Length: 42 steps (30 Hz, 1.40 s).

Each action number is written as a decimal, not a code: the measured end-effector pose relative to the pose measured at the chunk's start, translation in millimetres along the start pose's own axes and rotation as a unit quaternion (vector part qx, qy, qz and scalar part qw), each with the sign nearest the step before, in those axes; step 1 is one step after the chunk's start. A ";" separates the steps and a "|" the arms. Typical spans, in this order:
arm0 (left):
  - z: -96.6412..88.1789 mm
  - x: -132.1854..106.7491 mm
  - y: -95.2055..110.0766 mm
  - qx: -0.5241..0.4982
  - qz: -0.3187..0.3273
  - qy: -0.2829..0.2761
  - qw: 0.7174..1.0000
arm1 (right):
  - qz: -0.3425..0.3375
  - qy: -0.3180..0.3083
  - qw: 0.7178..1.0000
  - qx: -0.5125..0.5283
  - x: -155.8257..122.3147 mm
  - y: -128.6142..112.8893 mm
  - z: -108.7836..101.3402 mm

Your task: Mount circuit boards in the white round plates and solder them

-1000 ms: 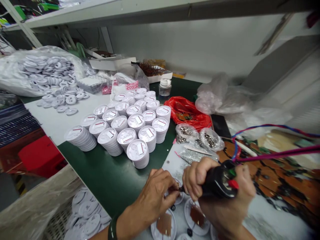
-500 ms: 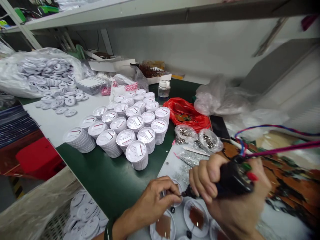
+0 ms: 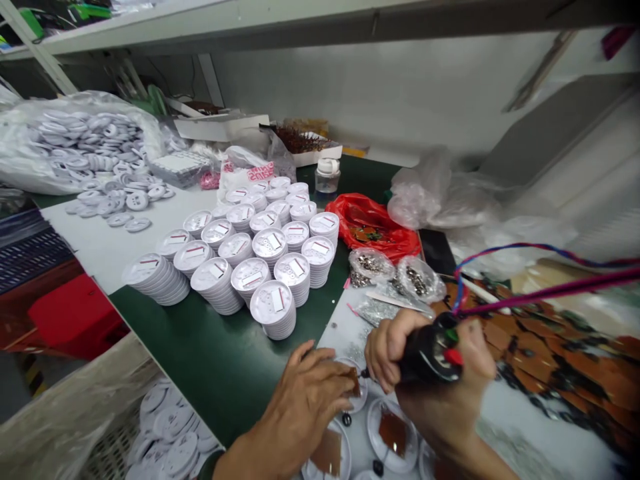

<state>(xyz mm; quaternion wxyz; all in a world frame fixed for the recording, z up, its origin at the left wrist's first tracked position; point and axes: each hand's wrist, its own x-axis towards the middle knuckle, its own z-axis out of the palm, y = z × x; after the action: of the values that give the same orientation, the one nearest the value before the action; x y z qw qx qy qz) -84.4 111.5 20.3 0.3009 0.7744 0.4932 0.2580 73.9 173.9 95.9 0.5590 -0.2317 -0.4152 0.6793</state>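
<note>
My right hand (image 3: 440,403) is wrapped around a black electric screwdriver (image 3: 423,353) with a red and a green part at its rear end. Its tip points left at a small brown circuit board (image 3: 354,381) in a round white plastic case (image 3: 359,401). My left hand (image 3: 307,400) lies over that case with its fingers stretched out, touching the board's edge and partly hiding it. Below are further white cases with brown boards, one (image 3: 373,437) to the right and another (image 3: 345,460) partly under my left hand. Small black parts on wires hang from them.
Stacks of white round cases (image 3: 273,307) stand on the green table mat (image 3: 195,360). Two bags of small metal parts (image 3: 420,280) and a red bag (image 3: 380,230) lie behind my hands. Brown boards (image 3: 530,360) are heaped at right. The screwdriver's cord (image 3: 550,290) runs off right.
My left hand has gone from a pinch at the screwdriver tip to stretched fingers over the case. The screwdriver in my right hand has moved left and slightly tilted, its tip now at the board.
</note>
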 end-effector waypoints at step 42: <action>19.2 18.5 0.4 -0.019 0.042 0.081 0.996 | 0.010 -0.004 0.999 0.036 -2.5 -9.5 0.8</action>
<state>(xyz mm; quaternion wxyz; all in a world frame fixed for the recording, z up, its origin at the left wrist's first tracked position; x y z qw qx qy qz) -63.7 124.3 9.4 0.2636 0.7654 0.4775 0.3416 79.4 171.5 103.8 0.5583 -0.2128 -0.3899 0.7007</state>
